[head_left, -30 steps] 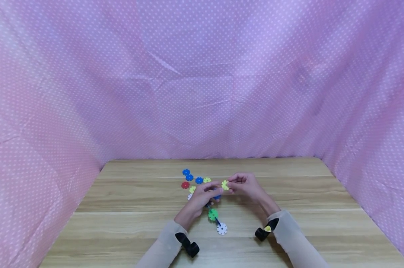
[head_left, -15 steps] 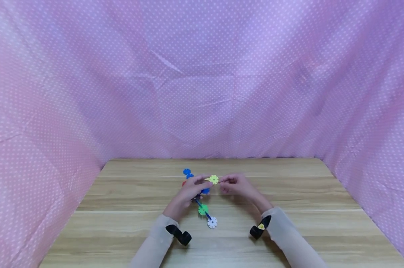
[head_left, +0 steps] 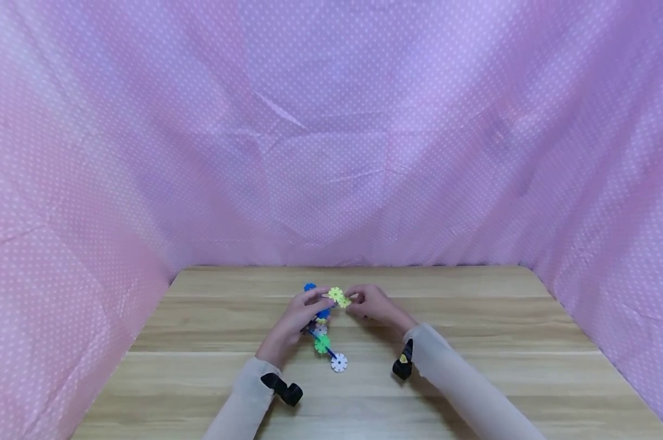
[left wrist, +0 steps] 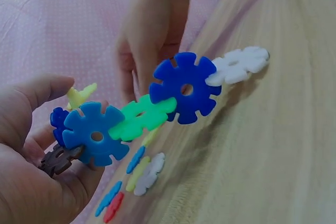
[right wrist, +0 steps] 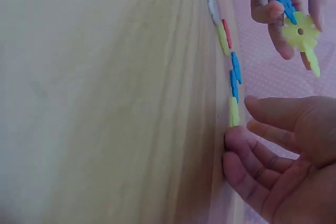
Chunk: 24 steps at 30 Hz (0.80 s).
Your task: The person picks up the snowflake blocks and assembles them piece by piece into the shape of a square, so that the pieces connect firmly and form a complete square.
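Observation:
My left hand (head_left: 293, 318) holds a chain of slotted interlocking plastic discs. In the left wrist view the chain has a dark disc (left wrist: 58, 160) by the palm, a lighter blue disc (left wrist: 79, 135), a green disc (left wrist: 149, 121), a dark blue disc (left wrist: 173, 80) and a white disc (left wrist: 236, 69) at the end. Two yellow discs, one face-on (right wrist: 291, 34) and one edge-on (right wrist: 312, 62), stick out at the fingertips. My right hand (head_left: 376, 305) is close beside these, thumb and fingers apart with nothing between them in the right wrist view.
Loose discs lie flat on the wooden table (head_left: 501, 366) beyond the left hand: red (left wrist: 114, 208), blue (left wrist: 108, 199), white (left wrist: 149, 176) and yellow (right wrist: 233, 109) among them. A pink dotted cloth (head_left: 331, 201) hangs around the back and sides.
The yellow disc that my right hand pinched is now on the chain by my left fingertips. Both hands have shifted left, and the right one has let go of it.

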Each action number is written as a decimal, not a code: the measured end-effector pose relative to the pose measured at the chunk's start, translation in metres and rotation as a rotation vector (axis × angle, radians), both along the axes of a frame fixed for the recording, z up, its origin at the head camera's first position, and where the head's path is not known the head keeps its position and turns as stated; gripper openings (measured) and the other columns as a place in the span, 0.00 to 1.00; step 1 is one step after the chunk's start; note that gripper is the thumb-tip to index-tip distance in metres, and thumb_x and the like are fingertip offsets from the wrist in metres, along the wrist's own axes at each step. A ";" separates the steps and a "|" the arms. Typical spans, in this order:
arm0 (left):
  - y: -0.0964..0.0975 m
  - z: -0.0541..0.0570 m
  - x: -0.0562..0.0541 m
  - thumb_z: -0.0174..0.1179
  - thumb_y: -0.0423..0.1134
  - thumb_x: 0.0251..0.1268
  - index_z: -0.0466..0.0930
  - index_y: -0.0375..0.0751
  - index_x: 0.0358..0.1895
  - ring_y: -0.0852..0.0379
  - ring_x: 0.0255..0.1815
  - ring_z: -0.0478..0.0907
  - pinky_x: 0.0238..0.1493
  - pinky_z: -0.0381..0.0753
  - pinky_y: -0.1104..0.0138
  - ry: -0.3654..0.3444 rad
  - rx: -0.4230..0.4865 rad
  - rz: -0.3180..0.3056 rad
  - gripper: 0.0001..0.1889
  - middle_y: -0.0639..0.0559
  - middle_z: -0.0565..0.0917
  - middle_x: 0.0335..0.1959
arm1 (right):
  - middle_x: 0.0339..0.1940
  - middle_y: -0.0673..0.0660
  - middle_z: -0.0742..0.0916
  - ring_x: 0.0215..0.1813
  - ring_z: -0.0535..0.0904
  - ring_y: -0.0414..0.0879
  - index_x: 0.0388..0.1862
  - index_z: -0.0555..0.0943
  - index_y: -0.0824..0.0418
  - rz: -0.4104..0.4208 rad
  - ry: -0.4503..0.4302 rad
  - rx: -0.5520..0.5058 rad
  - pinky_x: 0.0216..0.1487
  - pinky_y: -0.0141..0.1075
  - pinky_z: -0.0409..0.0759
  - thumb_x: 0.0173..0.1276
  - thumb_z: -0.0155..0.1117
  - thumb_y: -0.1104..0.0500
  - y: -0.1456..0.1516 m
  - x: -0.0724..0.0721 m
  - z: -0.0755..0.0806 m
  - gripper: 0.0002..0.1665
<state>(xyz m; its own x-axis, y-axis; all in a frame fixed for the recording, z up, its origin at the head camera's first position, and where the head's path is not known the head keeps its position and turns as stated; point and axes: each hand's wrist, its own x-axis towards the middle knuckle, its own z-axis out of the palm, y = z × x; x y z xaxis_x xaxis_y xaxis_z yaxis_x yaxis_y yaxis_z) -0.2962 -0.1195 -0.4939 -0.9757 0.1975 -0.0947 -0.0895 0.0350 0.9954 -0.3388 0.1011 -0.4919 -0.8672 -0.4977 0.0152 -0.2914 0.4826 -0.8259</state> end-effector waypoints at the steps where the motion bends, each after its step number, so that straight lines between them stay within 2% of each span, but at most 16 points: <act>1: 0.000 -0.002 0.000 0.66 0.43 0.70 0.76 0.40 0.67 0.54 0.38 0.86 0.44 0.82 0.69 0.001 0.006 -0.002 0.25 0.38 0.83 0.58 | 0.33 0.60 0.88 0.25 0.76 0.43 0.60 0.81 0.67 -0.005 0.003 0.024 0.26 0.31 0.77 0.69 0.68 0.64 -0.003 -0.002 0.000 0.21; 6: 0.000 -0.006 0.001 0.66 0.44 0.70 0.75 0.39 0.67 0.54 0.39 0.86 0.43 0.83 0.69 0.011 0.030 -0.006 0.26 0.36 0.83 0.59 | 0.28 0.55 0.84 0.24 0.75 0.41 0.54 0.84 0.63 -0.057 0.048 0.140 0.25 0.30 0.74 0.66 0.71 0.63 -0.010 -0.006 -0.002 0.17; 10: 0.001 -0.006 0.003 0.65 0.44 0.71 0.75 0.39 0.67 0.54 0.40 0.86 0.43 0.82 0.69 0.022 0.026 0.008 0.26 0.36 0.84 0.58 | 0.29 0.55 0.82 0.29 0.74 0.42 0.43 0.85 0.62 -0.093 0.079 0.148 0.29 0.31 0.73 0.61 0.75 0.66 -0.010 -0.006 -0.001 0.12; 14: 0.008 -0.007 0.006 0.65 0.44 0.71 0.75 0.39 0.67 0.55 0.38 0.85 0.40 0.81 0.70 0.022 0.022 0.009 0.25 0.36 0.84 0.57 | 0.31 0.60 0.83 0.33 0.74 0.43 0.39 0.82 0.66 -0.058 0.105 0.066 0.34 0.32 0.73 0.56 0.75 0.72 0.000 -0.004 -0.001 0.13; 17: 0.017 -0.009 0.011 0.66 0.45 0.70 0.75 0.41 0.67 0.58 0.36 0.83 0.35 0.80 0.70 0.003 0.023 0.013 0.26 0.37 0.84 0.56 | 0.33 0.62 0.84 0.32 0.77 0.44 0.39 0.80 0.69 -0.025 0.073 -0.028 0.32 0.32 0.78 0.59 0.70 0.74 0.014 -0.001 -0.004 0.10; 20: 0.029 -0.011 0.015 0.66 0.46 0.69 0.75 0.43 0.68 0.59 0.34 0.81 0.29 0.79 0.71 -0.001 0.022 0.016 0.27 0.40 0.84 0.54 | 0.33 0.61 0.85 0.31 0.80 0.45 0.40 0.79 0.71 -0.022 -0.006 -0.155 0.32 0.34 0.83 0.65 0.66 0.73 0.029 0.002 -0.009 0.07; 24: 0.043 -0.014 0.020 0.65 0.47 0.71 0.74 0.45 0.69 0.59 0.33 0.80 0.27 0.79 0.72 0.005 0.025 0.022 0.27 0.39 0.83 0.54 | 0.34 0.59 0.86 0.35 0.86 0.48 0.41 0.78 0.71 -0.077 -0.116 -0.332 0.39 0.37 0.88 0.66 0.66 0.71 0.048 0.006 -0.014 0.07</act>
<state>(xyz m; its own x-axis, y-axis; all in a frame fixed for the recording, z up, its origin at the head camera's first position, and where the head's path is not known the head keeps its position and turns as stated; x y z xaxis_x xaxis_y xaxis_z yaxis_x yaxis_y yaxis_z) -0.2761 -0.0761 -0.5081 -0.9803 0.1780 -0.0852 -0.0851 0.0079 0.9963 -0.3330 0.1488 -0.5058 -0.9076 -0.4150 0.0643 -0.1596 0.1994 -0.9668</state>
